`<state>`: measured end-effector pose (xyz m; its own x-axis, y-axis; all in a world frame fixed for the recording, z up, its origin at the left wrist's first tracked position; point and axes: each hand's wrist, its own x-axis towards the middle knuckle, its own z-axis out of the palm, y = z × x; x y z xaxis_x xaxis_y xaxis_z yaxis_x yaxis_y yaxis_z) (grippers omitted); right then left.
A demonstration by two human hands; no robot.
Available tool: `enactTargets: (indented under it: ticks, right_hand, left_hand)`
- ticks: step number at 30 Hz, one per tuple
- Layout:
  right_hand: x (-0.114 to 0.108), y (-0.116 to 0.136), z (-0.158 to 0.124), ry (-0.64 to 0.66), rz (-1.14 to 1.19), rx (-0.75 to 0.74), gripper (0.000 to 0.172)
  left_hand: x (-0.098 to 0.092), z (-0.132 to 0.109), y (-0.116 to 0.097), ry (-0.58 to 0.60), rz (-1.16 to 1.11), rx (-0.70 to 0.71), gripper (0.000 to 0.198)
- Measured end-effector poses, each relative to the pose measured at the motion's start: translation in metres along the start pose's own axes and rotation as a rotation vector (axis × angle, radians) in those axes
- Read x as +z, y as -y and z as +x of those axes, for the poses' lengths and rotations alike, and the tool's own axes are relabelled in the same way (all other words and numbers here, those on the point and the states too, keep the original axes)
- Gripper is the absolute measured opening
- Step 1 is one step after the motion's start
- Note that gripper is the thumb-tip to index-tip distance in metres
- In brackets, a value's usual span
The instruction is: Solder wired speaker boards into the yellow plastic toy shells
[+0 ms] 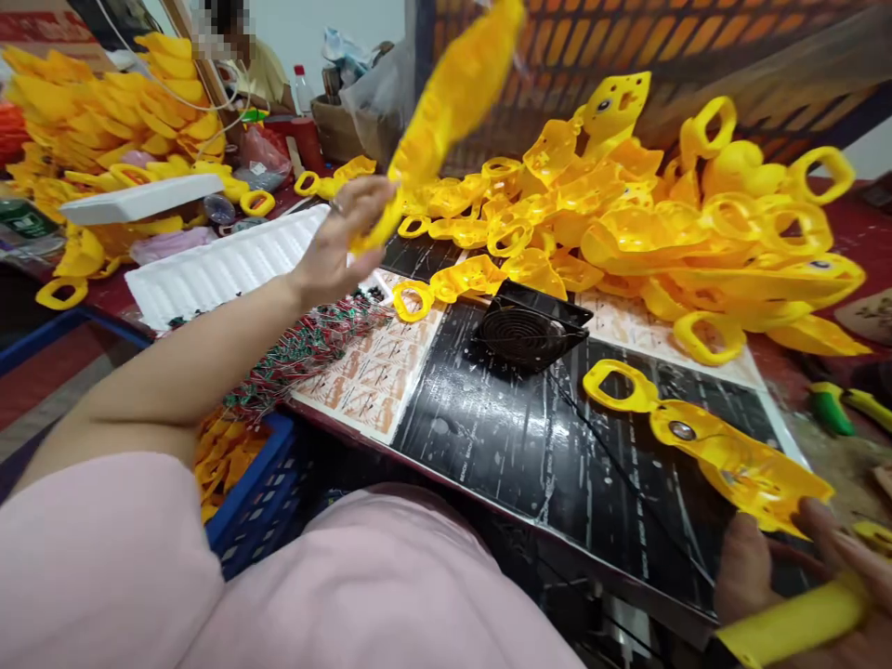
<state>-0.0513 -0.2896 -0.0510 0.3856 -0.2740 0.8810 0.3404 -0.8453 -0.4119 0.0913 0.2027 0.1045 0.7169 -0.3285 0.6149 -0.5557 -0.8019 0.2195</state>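
Observation:
My left hand (348, 232) is raised over the table, its fingers closed on a yellow plastic shell (456, 98) by its lower end. Motion blurs that shell. At the lower right, my right hand (801, 576) holds a yellow-handled tool (794, 624) against the palm; its working end is out of sight. The thumb and fingertips of that hand are by the end of another yellow plastic shell (739, 457), which lies hollow side up with a ring-shaped handle and a round metallic part inside. Whether they touch it, I cannot tell.
A small black fan (526, 330) stands mid-table, its cable trailing forward. Behind it is a heap of yellow shells (627, 214). Bundled red and green wires (299, 348) lie left, beside a white foam tray (237, 255). A blue crate (261, 492) sits below. Another person (268, 70) is behind.

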Motion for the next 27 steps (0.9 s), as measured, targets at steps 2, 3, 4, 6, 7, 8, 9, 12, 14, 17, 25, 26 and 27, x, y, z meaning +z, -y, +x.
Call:
enactTargets:
  ticks: [2, 3, 4, 6, 7, 8, 9, 12, 14, 17, 25, 26, 27]
  right_hand:
    - [0.011, 0.012, 0.006, -0.080, 0.055, -0.179, 0.065]
    - [0.017, 0.019, 0.008, -0.059, 0.070, -0.253, 0.065]
    - [0.022, 0.027, 0.009, -0.003, 0.064, -0.316, 0.066]
    - [0.030, 0.045, 0.007, 0.185, 0.058, -0.390, 0.070]
    - [0.033, 0.054, 0.003, 0.307, 0.094, -0.385, 0.074]
    - [0.036, 0.063, -0.002, 0.404, 0.164, -0.379, 0.077]
    - [0.040, 0.070, -0.008, 0.496, 0.216, -0.374, 0.076]
    - [0.048, 0.084, -0.021, 0.608, 0.252, -0.395, 0.063]
    - [0.051, 0.087, -0.025, 0.595, 0.214, -0.415, 0.058]
    - [0.049, 0.084, -0.027, 0.571, 0.201, -0.423, 0.063]
    - [0.044, 0.068, -0.032, 0.515, 0.201, -0.442, 0.083]
    - [0.045, 0.069, -0.031, 0.515, 0.212, -0.458, 0.085]
    - [0.047, 0.071, -0.031, 0.518, 0.223, -0.475, 0.086]
  left_hand:
    - [-0.006, -0.041, -0.017, 0.164, -0.105, 0.286, 0.055]
    - [-0.001, -0.059, -0.026, 0.292, -0.170, 0.390, 0.048]
    - [0.007, -0.076, -0.034, 0.417, -0.226, 0.462, 0.044]
    - [0.030, -0.100, -0.048, 0.632, -0.287, 0.582, 0.047]
    - [0.041, -0.107, -0.053, 0.702, -0.294, 0.635, 0.050]
    - [0.052, -0.111, -0.057, 0.749, -0.283, 0.679, 0.053]
    - [0.060, -0.112, -0.059, 0.773, -0.264, 0.708, 0.056]
    - [0.067, -0.099, -0.059, 0.802, -0.203, 0.703, 0.062]
    - [0.059, -0.080, -0.050, 0.801, -0.162, 0.647, 0.064]
    - [0.025, -0.044, -0.018, 0.672, 0.048, 0.342, 0.049]
    - [-0.097, -0.046, 0.066, 0.743, 0.609, -0.401, 0.037]
    - [-0.101, -0.055, 0.068, 0.805, 0.614, -0.426, 0.038]
    - [-0.103, -0.065, 0.070, 0.847, 0.604, -0.436, 0.039]
